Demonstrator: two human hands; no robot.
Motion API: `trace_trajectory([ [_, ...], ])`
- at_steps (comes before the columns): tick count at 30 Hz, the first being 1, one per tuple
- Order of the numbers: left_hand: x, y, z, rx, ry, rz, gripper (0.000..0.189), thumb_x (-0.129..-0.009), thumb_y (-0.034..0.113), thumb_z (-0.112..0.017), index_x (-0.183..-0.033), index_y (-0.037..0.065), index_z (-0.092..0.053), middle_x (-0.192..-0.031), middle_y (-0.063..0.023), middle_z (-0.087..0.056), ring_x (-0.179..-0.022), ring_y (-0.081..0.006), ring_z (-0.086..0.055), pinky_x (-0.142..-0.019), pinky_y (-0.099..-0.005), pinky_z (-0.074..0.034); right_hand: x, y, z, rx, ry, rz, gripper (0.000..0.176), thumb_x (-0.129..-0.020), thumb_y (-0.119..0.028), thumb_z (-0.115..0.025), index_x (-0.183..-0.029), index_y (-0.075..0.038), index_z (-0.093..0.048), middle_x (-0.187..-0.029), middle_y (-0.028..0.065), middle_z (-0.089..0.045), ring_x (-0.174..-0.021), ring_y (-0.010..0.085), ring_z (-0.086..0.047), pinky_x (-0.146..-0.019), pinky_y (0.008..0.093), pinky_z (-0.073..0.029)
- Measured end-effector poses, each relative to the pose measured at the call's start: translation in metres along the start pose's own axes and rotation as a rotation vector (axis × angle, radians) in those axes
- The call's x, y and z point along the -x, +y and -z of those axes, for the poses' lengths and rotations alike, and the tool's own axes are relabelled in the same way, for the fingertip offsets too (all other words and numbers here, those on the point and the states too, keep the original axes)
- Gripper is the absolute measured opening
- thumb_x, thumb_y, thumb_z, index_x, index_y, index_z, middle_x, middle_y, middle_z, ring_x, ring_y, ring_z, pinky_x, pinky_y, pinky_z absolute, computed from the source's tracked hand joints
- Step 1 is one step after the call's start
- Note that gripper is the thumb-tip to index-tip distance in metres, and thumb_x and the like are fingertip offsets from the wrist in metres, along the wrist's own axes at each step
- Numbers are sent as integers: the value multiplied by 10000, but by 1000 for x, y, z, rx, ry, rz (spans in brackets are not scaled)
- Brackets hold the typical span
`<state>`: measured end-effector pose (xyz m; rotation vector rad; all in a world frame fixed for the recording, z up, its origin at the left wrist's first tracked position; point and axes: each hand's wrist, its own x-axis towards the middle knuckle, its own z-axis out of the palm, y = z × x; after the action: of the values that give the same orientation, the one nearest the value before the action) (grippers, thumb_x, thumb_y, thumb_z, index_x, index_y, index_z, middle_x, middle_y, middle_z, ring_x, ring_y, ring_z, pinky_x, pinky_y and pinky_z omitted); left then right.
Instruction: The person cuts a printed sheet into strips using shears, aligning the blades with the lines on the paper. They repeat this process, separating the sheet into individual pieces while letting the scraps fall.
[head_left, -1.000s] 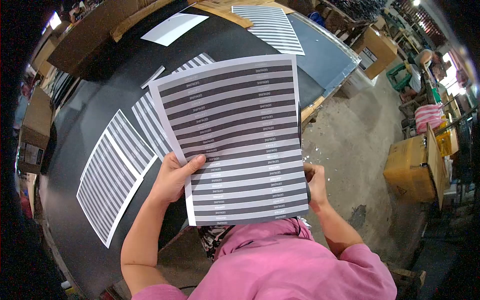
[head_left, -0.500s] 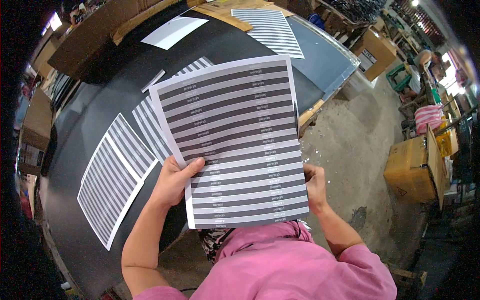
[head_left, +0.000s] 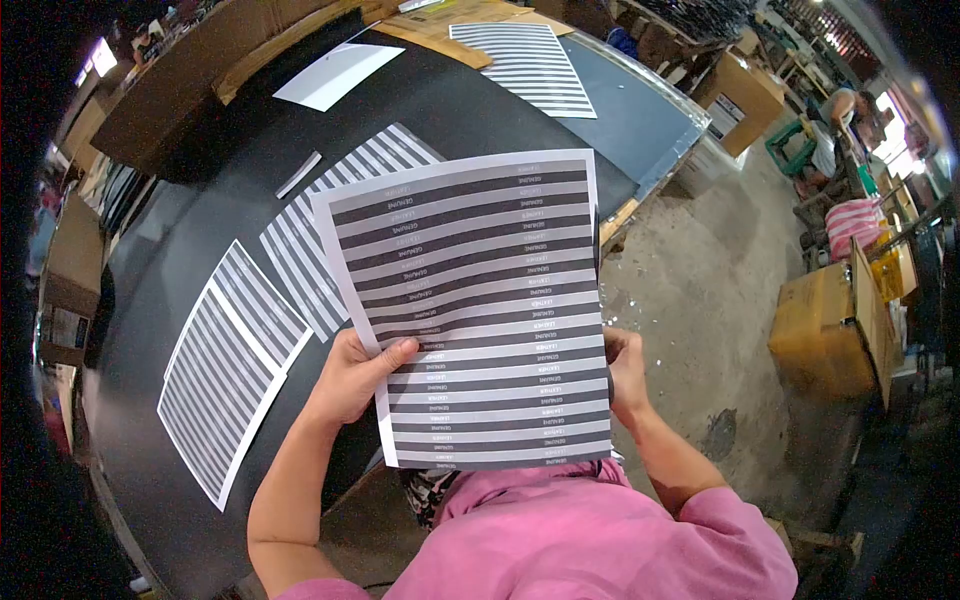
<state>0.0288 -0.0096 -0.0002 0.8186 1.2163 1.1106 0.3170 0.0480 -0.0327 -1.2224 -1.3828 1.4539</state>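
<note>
Left hand (head_left: 358, 378) pinches the striped GENUINE LEATHER sheet (head_left: 480, 310); right hand (head_left: 628, 375) part-hidden, grip cannot be told; uneven thumb pressure could crease the paper.

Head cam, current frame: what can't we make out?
All in the head view:
- Left hand: most of its fingers, hidden behind the held striped sheet.
- Right hand: its fingertips and anything in them, hidden by the held sheet's right edge.
- Partly covered striped sheet: its near right part, behind the held sheet.
- Upper-right box label: print too small.
</note>
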Motion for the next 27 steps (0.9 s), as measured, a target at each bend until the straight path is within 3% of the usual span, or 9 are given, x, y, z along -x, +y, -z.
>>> trace_trajectory([
  [3, 0, -2, -1, -28, -24, -12, 273, -826, 163, -633, -1015, -31, -600, -945, -78, -632, -847, -126, -575, -761, -265, -467, -6, -6, 1, -19, 2, -10, 205, -684, 5, -675, -870, 78, -629, -789, 47, -639, -685, 84, -578, -625, 212, -469],
  [6, 2, 0, -3, -8, -10, -8, 289, -823, 168, -638, -1021, -37, -595, -946, -84, -630, -843, -125, -575, -761, -266, -467, -12, -7, 1, -9, -7, 19, 226, -694, -58, -697, -853, 84, -623, -781, 25, -620, -704, 77, -550, -635, 222, -449],
  [27, 1, 0, -4, 38, 20, 15, 339, -808, 169, -655, -1058, -43, -570, -972, -103, -624, -851, -140, -582, -770, -282, -474, -13, -6, 2, 21, 10, 68, 139, -705, -62, -672, -732, 56, -604, -656, -22, -567, -605, 41, -489, -524, 199, -386],
])
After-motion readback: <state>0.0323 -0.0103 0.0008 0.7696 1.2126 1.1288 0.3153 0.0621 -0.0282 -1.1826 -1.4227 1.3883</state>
